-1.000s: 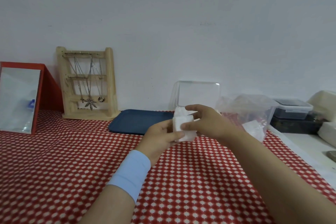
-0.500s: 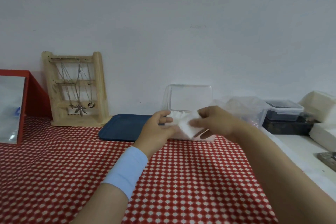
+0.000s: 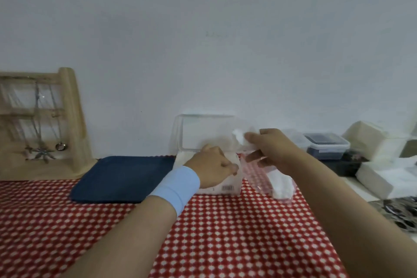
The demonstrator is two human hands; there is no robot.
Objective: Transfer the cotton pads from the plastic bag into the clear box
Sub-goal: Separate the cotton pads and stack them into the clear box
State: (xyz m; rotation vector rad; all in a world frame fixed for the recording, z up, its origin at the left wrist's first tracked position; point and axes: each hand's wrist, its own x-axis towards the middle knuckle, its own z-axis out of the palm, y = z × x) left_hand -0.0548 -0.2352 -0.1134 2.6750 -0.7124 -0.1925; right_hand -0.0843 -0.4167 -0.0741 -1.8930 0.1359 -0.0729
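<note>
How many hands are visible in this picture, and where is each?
2. The left hand rests on the clear box; the right hand, beside it above the plastic bag, pinches cotton pads. None seems hidden.

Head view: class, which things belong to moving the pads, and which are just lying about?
In use: pads, bag, box, left hand, right hand.
Lying about: tray, necklace rack, tub.

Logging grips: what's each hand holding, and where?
Right hand pinches a white cotton pad by its right edge. Left hand sits on the clear plastic box's right wall; a grip cannot be told.
</note>
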